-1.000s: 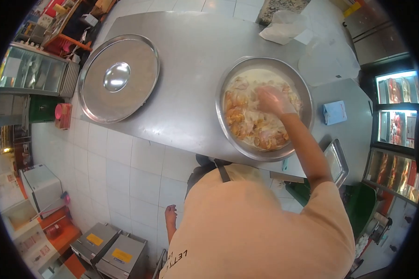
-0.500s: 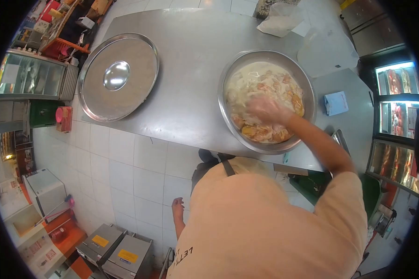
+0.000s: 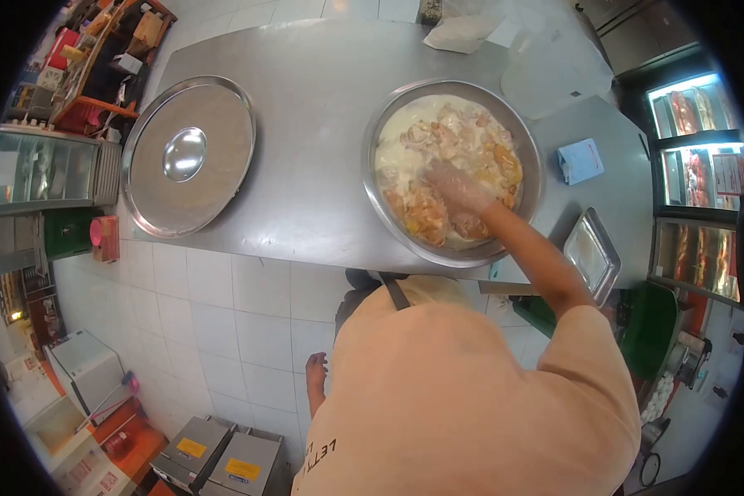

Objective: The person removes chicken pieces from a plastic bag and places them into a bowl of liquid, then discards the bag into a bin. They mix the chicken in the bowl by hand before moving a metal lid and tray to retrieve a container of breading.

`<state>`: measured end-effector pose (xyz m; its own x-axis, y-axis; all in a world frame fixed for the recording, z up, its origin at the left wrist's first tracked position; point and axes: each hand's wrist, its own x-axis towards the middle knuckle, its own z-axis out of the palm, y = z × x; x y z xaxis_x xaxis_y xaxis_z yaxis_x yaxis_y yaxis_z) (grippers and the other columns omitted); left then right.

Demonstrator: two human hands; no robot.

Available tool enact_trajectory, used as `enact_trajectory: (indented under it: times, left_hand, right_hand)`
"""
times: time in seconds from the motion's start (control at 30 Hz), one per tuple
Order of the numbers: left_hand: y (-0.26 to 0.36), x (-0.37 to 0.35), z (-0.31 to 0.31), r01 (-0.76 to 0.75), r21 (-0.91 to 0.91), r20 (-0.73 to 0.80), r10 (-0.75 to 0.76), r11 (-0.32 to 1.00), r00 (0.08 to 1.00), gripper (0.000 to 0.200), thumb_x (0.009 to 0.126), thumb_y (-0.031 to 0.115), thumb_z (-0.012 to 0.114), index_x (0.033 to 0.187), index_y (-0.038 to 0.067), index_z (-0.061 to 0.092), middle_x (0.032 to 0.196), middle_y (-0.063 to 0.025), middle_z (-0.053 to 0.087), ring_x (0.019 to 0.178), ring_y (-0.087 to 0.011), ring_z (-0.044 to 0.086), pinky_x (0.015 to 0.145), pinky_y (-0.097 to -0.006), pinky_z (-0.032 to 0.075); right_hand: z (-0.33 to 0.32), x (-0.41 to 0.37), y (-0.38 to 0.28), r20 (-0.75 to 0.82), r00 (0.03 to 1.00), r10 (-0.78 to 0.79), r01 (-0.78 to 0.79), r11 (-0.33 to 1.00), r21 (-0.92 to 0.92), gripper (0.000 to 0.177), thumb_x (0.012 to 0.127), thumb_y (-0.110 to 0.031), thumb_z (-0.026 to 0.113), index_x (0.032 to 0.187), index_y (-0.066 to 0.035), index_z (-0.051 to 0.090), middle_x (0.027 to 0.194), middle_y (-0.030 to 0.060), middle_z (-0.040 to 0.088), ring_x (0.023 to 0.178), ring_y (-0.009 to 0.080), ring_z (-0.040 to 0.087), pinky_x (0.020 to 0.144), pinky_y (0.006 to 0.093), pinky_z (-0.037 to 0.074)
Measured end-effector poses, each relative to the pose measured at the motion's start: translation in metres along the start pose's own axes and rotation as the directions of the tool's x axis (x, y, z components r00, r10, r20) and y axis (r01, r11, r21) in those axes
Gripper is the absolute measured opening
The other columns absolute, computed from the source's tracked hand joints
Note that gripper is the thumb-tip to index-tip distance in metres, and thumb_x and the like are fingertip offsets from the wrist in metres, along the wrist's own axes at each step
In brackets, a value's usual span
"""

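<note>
A wide metal bowl [image 3: 372,186] stands on the steel table [image 3: 306,165], holding what looks like raw chicken pieces [image 3: 426,217] in a creamy white liquid. My right hand [image 3: 459,187], apparently in a thin clear glove, reaches down into this mixture. Its fingers are coated and partly sunk among the pieces, so their grip is hidden. Low beside my body hangs my left hand [image 3: 317,364], its fingers loosely bent and slightly apart with nothing in them. To the left on the table lies a large round metal lid [image 3: 211,178].
Right of the bowl are a blue-and-white packet [image 3: 580,161] and a small metal tray [image 3: 593,258]. A plastic bag [image 3: 463,33] and a translucent container [image 3: 550,78] sit at the far edge. Lit display fridges [image 3: 698,169] stand right; grey-lidded bins [image 3: 223,459] stand lower left.
My right hand has shifted within the mixture and turned over some pieces. The view has moved, so the metal tray shows more fully. My left hand still hangs down.
</note>
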<state>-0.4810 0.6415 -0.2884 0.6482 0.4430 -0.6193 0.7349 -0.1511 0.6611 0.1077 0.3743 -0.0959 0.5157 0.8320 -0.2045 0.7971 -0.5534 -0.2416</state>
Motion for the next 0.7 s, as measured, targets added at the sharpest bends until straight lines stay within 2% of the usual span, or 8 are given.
enact_trajectory:
  times: [0.1,0.17,0.23,0.3,0.43,0.53,0.6,0.7]
  left_hand:
    - [0.107,0.002,-0.031,0.378,-0.207,-0.078,-0.401,0.902,0.913,0.029,0.09,0.03,0.053,0.102,0.004,0.06,0.079,-0.0056,0.058,0.06,-0.0132,0.049,0.053,-0.0287,0.04]
    - [0.156,0.016,-0.044,0.254,-0.214,-0.145,-0.288,0.943,0.947,0.027,0.093,0.03,0.052,0.1,0.005,0.058,0.082,-0.0036,0.057,0.068,-0.0114,0.05,0.06,-0.0261,0.04]
    - [0.237,0.027,-0.049,0.156,-0.299,-0.089,-0.19,0.941,0.978,0.024,0.094,0.027,0.052,0.105,0.005,0.056,0.084,-0.0022,0.055,0.075,-0.0113,0.051,0.062,-0.0253,0.04]
    - [0.308,0.038,-0.034,-0.096,-0.301,-0.049,0.085,0.949,0.995,0.021,0.094,0.022,0.053,0.108,0.005,0.053,0.082,-0.001,0.053,0.068,-0.0079,0.045,0.06,-0.0217,0.039]
    - [0.416,0.055,0.029,-0.176,-0.24,0.331,0.251,0.955,0.91,0.03,0.091,0.019,0.059,0.116,0.004,0.051,0.09,-0.0087,0.062,0.077,-0.0135,0.056,0.072,-0.0285,0.047]
    - [0.441,0.065,0.074,-0.264,-0.285,0.418,0.367,0.921,0.831,0.029,0.091,0.017,0.06,0.113,0.002,0.051,0.087,-0.0115,0.063,0.073,-0.013,0.058,0.067,-0.0271,0.047]
    - [0.462,0.058,0.081,-0.071,-0.411,0.445,0.267,0.909,0.855,0.024,0.094,0.015,0.056,0.111,0.001,0.048,0.083,-0.0068,0.06,0.069,-0.0119,0.055,0.062,-0.0261,0.047]
    - [0.457,0.06,0.084,-0.089,-0.452,0.416,0.298,0.888,0.859,0.021,0.094,0.016,0.057,0.106,0.001,0.049,0.08,-0.0079,0.06,0.065,-0.0116,0.054,0.06,-0.0259,0.048]
  right_hand:
    - [-0.019,-0.02,0.007,0.047,0.997,-0.053,0.05,0.996,0.072,0.055,0.073,-0.014,0.067,0.125,-0.007,0.052,0.124,0.0155,0.053,0.117,0.0297,0.05,0.098,0.0392,0.042]
    - [-0.043,-0.034,0.018,-0.027,0.99,-0.135,0.138,0.971,0.193,0.057,0.073,-0.014,0.068,0.127,-0.008,0.051,0.125,0.0159,0.052,0.118,0.03,0.049,0.098,0.0389,0.041]
    - [-0.085,-0.037,0.029,0.012,0.994,0.109,-0.097,0.824,0.559,0.054,0.075,-0.021,0.069,0.125,-0.009,0.053,0.127,0.0156,0.051,0.117,0.0304,0.049,0.098,0.039,0.041]
    - [-0.081,-0.034,0.07,-0.233,0.952,0.199,-0.121,0.943,0.31,0.057,0.079,-0.032,0.064,0.128,-0.004,0.051,0.123,0.0193,0.053,0.115,0.0339,0.049,0.1,0.0427,0.037]
    - [-0.03,-0.015,0.106,-0.306,0.844,0.44,-0.45,0.892,0.043,0.044,0.082,-0.036,0.061,0.118,-0.009,0.06,0.117,0.0157,0.058,0.107,0.0287,0.056,0.093,0.0399,0.042]
    - [0.02,0.006,0.143,-0.007,0.812,0.584,-0.573,0.799,0.184,0.046,0.085,-0.04,0.057,0.115,-0.006,0.06,0.109,0.0175,0.061,0.101,0.027,0.057,0.09,0.0391,0.043]
    - [0.037,0.011,0.17,0.319,0.824,0.468,-0.503,0.346,0.792,0.05,0.088,-0.044,0.054,0.114,-0.002,0.06,0.106,0.0182,0.061,0.096,0.0245,0.057,0.086,0.0387,0.044]
    - [0.01,0.021,0.121,0.333,0.889,0.314,-0.454,0.518,0.725,0.055,0.089,-0.049,0.052,0.116,-0.002,0.06,0.107,0.0165,0.062,0.094,0.0219,0.056,0.084,0.0377,0.044]
